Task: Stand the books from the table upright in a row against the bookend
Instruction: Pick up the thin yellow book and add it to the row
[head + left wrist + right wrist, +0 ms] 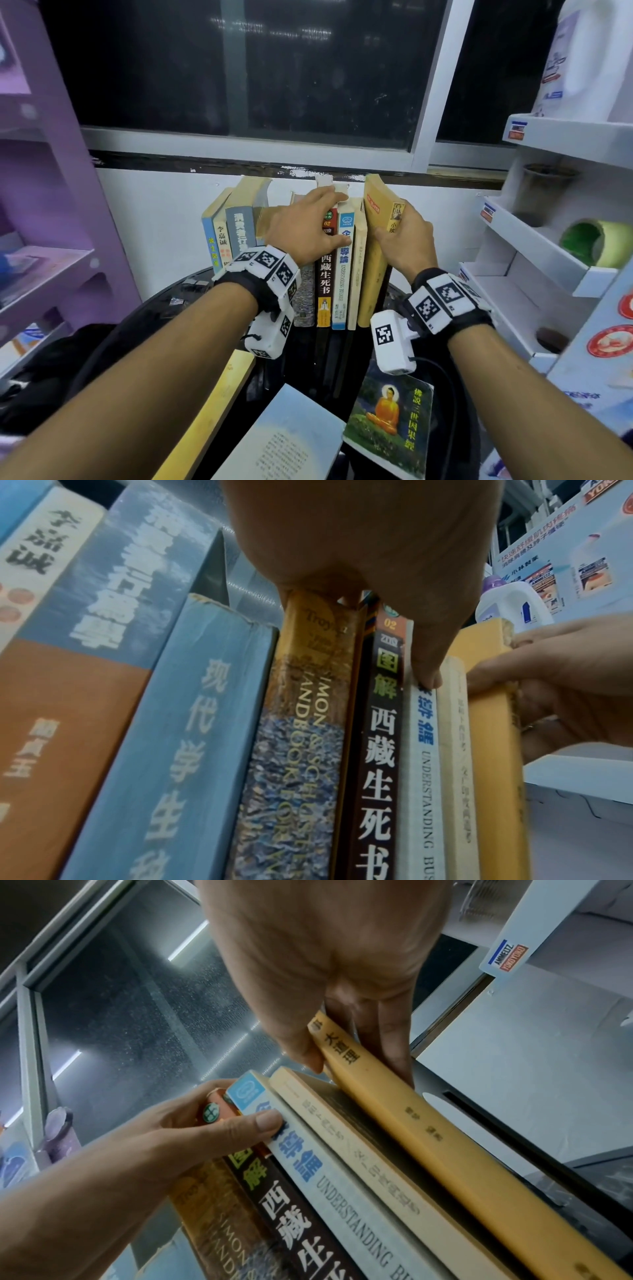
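Note:
A row of upright books [324,274] stands on the black round table [154,308] by the wall. My left hand [337,219] lies over the tops of the middle books, fingers curled over them and thumb pressed on the white-and-blue spine [343,284]. My right hand [394,226] grips the yellow book [371,281] at the row's right end, thumb on its left face, fingers on its right; the book leans slightly right. A dark upright edge [514,1137] stands just right of it. A Buddha-cover book [390,421], a pale blue book [284,438] and a yellow book [212,411] lie flat near me.
A purple shelf unit [51,205] stands at the left. White display shelves [534,240] at the right hold a green tape roll [596,243] and cups. A dark window runs behind the row. Wrist-worn cameras hang below both wrists.

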